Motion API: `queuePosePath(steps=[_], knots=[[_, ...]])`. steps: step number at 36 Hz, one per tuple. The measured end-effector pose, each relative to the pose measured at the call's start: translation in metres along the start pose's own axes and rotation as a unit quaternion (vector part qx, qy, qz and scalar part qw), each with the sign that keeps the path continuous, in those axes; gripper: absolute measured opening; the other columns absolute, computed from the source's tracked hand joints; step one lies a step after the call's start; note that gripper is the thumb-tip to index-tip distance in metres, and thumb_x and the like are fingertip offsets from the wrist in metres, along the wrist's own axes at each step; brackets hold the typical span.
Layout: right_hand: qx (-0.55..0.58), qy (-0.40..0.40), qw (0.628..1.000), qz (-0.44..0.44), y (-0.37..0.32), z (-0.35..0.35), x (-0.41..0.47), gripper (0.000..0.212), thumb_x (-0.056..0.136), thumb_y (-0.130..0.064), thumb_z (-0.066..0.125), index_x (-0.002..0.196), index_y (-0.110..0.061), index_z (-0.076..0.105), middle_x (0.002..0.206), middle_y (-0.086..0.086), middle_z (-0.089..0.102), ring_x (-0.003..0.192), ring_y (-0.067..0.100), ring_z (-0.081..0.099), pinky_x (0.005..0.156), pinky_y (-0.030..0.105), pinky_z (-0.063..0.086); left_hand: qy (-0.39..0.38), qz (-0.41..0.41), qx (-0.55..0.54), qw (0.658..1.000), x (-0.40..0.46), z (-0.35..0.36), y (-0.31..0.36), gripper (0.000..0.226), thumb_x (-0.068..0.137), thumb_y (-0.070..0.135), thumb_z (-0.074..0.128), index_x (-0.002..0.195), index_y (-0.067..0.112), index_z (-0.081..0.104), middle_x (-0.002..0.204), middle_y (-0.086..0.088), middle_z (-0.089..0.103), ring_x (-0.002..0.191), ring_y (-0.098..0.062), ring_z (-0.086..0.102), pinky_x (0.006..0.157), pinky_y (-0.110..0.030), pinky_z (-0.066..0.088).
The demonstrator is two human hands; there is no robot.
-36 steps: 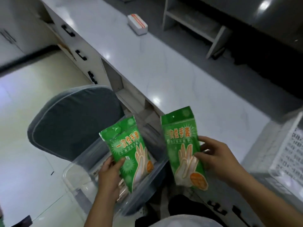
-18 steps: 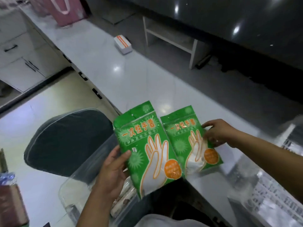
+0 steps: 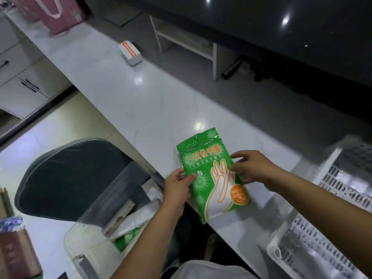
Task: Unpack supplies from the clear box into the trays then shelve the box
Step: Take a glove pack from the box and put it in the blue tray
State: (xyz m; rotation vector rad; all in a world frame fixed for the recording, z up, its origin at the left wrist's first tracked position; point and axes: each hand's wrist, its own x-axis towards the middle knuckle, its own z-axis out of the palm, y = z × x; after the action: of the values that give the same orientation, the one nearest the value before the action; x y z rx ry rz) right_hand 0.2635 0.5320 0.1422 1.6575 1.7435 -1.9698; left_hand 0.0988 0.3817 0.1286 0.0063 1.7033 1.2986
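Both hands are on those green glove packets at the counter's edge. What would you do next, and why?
Probably carry the green glove packets right, into the white slotted tray. The left hand and right hand grip them by the sides, apparently stacked together, the tray sits close by, and more packets wait in the clear box.

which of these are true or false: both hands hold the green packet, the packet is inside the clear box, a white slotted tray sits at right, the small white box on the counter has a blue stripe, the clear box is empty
1. Both hands hold the green packet. True: the left hand grips its left edge, the right hand its right edge.
2. The packet is inside the clear box. False: it is over the counter edge.
3. A white slotted tray sits at right. True.
4. The small white box has a blue stripe. False: the stripes are orange.
5. The clear box is empty. False: another packet and more lie in it.
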Motion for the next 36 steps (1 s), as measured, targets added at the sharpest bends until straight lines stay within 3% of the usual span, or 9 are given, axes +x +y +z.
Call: queuePosePath(steps=[3, 5, 8, 11, 15, 20, 25, 29, 36], knots=[[-0.024, 0.021, 0.999, -0.017, 0.004, 0.005, 0.004, 0.051, 0.085, -0.008, 0.07, 0.133, -0.018, 0.058, 0.103, 0.004, 0.066, 0.084, 0.022, 0.068, 0.058, 0.031, 0.052, 0.039, 0.036, 0.069, 0.996, 0.001, 0.007, 0.001, 0.018, 0.086, 0.0, 0.072, 0.092, 0.016, 0.068, 0.085, -0.004, 0.075, 0.078, -0.023, 0.075, 0.062, -0.03, 0.059], [-0.051, 0.031, 0.998, -0.029, 0.007, 0.009, 0.004, 0.053, 0.085, -0.01, 0.069, 0.135, -0.021, 0.056, 0.106, -0.001, 0.064, 0.086, 0.018, 0.065, 0.06, 0.03, 0.051, 0.062, 0.06, 0.132, 0.988, 0.001, 0.01, 0.003, 0.018, 0.084, 0.006, 0.075, 0.087, 0.021, 0.066, 0.089, -0.001, 0.072, 0.087, -0.027, 0.073, 0.071, -0.037, 0.061], [-0.063, 0.04, 0.997, -0.036, 0.009, 0.011, 0.004, 0.055, 0.083, -0.012, 0.07, 0.135, -0.024, 0.056, 0.109, -0.001, 0.062, 0.087, 0.016, 0.064, 0.068, 0.033, 0.054, 0.069, 0.051, 0.169, 0.982, -0.001, 0.01, 0.006, 0.043, 0.082, 0.011, 0.078, 0.119, 0.019, 0.058, 0.117, -0.007, 0.061, 0.103, -0.03, 0.065, 0.089, -0.051, 0.056], [-0.029, 0.027, 0.999, -0.019, 0.008, 0.012, 0.005, 0.056, 0.083, -0.011, 0.071, 0.135, -0.025, 0.055, 0.113, 0.002, 0.062, 0.088, 0.019, 0.064, 0.064, 0.032, 0.055, 0.045, -0.005, 0.094, 0.994, -0.001, 0.009, 0.008, 0.068, 0.085, 0.005, 0.075, 0.143, 0.013, 0.041, 0.133, -0.011, 0.055, 0.111, -0.03, 0.063, 0.094, -0.051, 0.054], [0.007, 0.012, 1.0, 0.005, 0.004, 0.013, 0.003, 0.055, 0.083, -0.003, 0.071, 0.132, -0.024, 0.057, 0.105, 0.003, 0.065, 0.085, 0.024, 0.067, 0.057, 0.03, 0.054, 0.001, -0.069, 0.052, 0.996, 0.002, 0.006, 0.017, 0.042, 0.089, 0.001, 0.068, 0.127, 0.009, 0.054, 0.115, -0.01, 0.069, 0.081, -0.016, 0.068, 0.061, -0.028, 0.057], [0.065, -0.006, 0.997, 0.029, -0.004, 0.011, -0.011, 0.049, 0.082, -0.001, 0.073, 0.122, -0.027, 0.061, 0.096, 0.008, 0.073, 0.076, 0.026, 0.073, 0.052, 0.033, 0.058, -0.079, -0.114, 0.003, 0.99, -0.002, -0.007, 0.025, 0.028, 0.09, 0.002, 0.065, 0.118, 0.006, 0.062, 0.073, -0.006, 0.075, 0.054, -0.013, 0.069, 0.051, -0.025, 0.054], [0.123, -0.022, 0.992, -0.016, -0.005, 0.011, -0.044, 0.051, 0.081, 0.001, 0.074, 0.121, -0.028, 0.063, 0.094, 0.007, 0.078, 0.089, 0.026, 0.074, 0.076, 0.046, 0.062, -0.153, -0.066, -0.049, 0.985, -0.011, -0.033, 0.025, 0.042, 0.082, 0.004, 0.069, 0.122, 0.015, 0.06, 0.101, -0.009, 0.077, 0.078, -0.021, 0.075, 0.071, -0.039, 0.057], [0.195, -0.035, 0.979, -0.04, 0.0, 0.018, -0.082, 0.061, 0.08, -0.001, 0.076, 0.124, -0.036, 0.054, 0.098, 0.008, 0.077, 0.09, 0.026, 0.075, 0.065, 0.035, 0.061, -0.218, -0.022, -0.056, 0.974, -0.027, -0.053, 0.026, 0.056, 0.072, 0.012, 0.077, 0.125, 0.015, 0.059, 0.112, -0.014, 0.074, 0.088, -0.025, 0.074, 0.074, -0.042, 0.059], [0.236, -0.035, 0.971, -0.028, 0.022, 0.039, -0.161, 0.053, 0.069, -0.019, 0.086, 0.119, -0.021, 0.068, 0.118, 0.012, 0.072, 0.106, 0.03, 0.07, 0.088, 0.047, 0.058, -0.344, 0.024, -0.038, 0.938, -0.054, -0.069, 0.028, 0.063, 0.064, 0.02, 0.085, 0.123, 0.017, 0.063, 0.116, -0.017, 0.072, 0.093, -0.03, 0.072, 0.084, -0.047, 0.054]])
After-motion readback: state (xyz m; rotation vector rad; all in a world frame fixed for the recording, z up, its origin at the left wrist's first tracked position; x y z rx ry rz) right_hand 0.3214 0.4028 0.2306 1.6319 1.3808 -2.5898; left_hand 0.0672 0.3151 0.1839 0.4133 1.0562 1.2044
